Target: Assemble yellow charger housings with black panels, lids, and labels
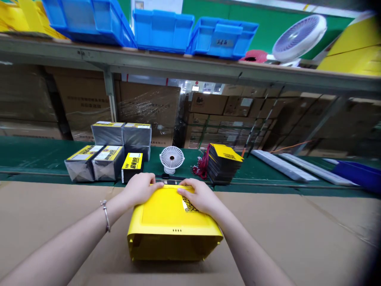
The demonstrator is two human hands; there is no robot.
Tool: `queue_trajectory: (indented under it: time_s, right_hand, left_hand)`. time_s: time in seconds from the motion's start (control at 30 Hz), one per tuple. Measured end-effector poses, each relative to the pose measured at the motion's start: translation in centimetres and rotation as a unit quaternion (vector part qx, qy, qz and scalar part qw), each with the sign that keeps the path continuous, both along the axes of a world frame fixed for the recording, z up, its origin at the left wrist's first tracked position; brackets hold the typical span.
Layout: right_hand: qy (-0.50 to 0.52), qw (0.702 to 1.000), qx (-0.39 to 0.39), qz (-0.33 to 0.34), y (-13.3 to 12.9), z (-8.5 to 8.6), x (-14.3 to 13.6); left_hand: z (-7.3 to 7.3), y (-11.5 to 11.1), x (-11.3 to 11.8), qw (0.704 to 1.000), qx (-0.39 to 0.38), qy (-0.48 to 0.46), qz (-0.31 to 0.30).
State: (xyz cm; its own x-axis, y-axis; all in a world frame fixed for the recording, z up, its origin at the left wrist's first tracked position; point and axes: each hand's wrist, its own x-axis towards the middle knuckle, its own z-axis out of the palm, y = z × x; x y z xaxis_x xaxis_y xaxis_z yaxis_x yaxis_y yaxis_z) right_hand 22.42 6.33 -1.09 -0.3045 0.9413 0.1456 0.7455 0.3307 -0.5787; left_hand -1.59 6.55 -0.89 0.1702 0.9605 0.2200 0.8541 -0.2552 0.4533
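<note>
A yellow plastic housing (166,210) rests on the cardboard-covered work surface in front of me, its hollow open side facing me. Its top carries a QR code and a row of small slots. My left hand (141,188) grips the far left edge, thumb on top and fingers over the back. On the far right edge, my right hand (202,196) holds it the same way, partly covering the QR code. Both sets of fingertips are hidden behind the housing. A dark strip shows just beyond its far edge, between the hands.
Behind the housing stand a small white fan (172,159), a stack of yellow-topped black cards (224,165), red cords (202,165) and several wrapped boxes (108,161). White strips (282,165) and a blue bin (357,174) lie right. Blue crates (162,31) line the overhead shelf (178,63).
</note>
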Motion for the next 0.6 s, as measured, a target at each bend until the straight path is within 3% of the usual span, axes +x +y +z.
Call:
queue_trajectory:
  time_s: [0.1,0.2,0.3,0.4,0.5,0.6]
  right_hand:
    - [-0.012,1.0,0.012,-0.004,0.1,0.2,-0.2]
    - [-0.029,1.0,0.007,-0.006,0.0,0.3,0.0]
    - [-0.042,0.999,0.003,-0.009,-0.1,0.3,0.2]
    - [-0.055,0.998,-0.006,-0.02,-0.1,0.3,0.2]
    - [-0.064,0.997,-0.017,-0.029,-0.3,0.6,0.0]
    - [-0.069,0.997,-0.019,-0.024,-0.6,1.1,-0.2]
  left_hand:
    - [-1.0,4.0,-1.8,0.999,0.028,0.023,0.038]
    - [-3.3,6.9,-4.4,0.99,0.08,0.043,0.104]
    - [-6.6,7.3,-7.0,0.983,0.115,0.064,0.129]
    - [-8.9,5.9,-8.8,0.979,0.146,0.07,0.125]
    - [-8.6,4.0,-10.0,0.974,0.186,0.052,0.122]
    - [-6.1,1.9,-10.5,0.959,0.243,0.002,0.148]
